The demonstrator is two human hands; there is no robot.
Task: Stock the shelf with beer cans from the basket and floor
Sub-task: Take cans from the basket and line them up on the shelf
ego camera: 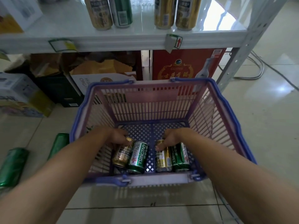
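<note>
Basket (pixel 163 101), pink slatted walls with blue rim and blue lattice floor, sits on the tiled floor (pixel 267 123) at centre frame, just in front of the shelf (pixel 123 41). Both bare forearms reach into it from the lower edge of the frame.

Four cans lie on their sides at the near end of the basket. From left to right: gold can (pixel 123 155), green Tsingtao can (pixel 137 157), second gold can (pixel 162 157), second green can (pixel 180 157). The two left cans touch each other; the two right cans touch each other; a strip of blue lattice shows between the pairs.

Left hand (pixel 117 136) rests on the far end of the left gold can, its grip closed around that end. Right hand (pixel 169 138) grips the top of the second gold can, thumb down its side, fingers curled over; it also lies against the green can beside it.

Two more green cans lie on the floor at lower left of the frame, outside the basket: one (pixel 59 144) just beside the basket wall, another (pixel 13 165) further left.

Shelf board across the upper frame carries four upright cans: gold (pixel 99 13) and green (pixel 123 12) as a touching pair, then two gold (pixel 165 13) (pixel 187 13) to the right. Cartons sit beneath the shelf, including a red box (pixel 181 65).
</note>
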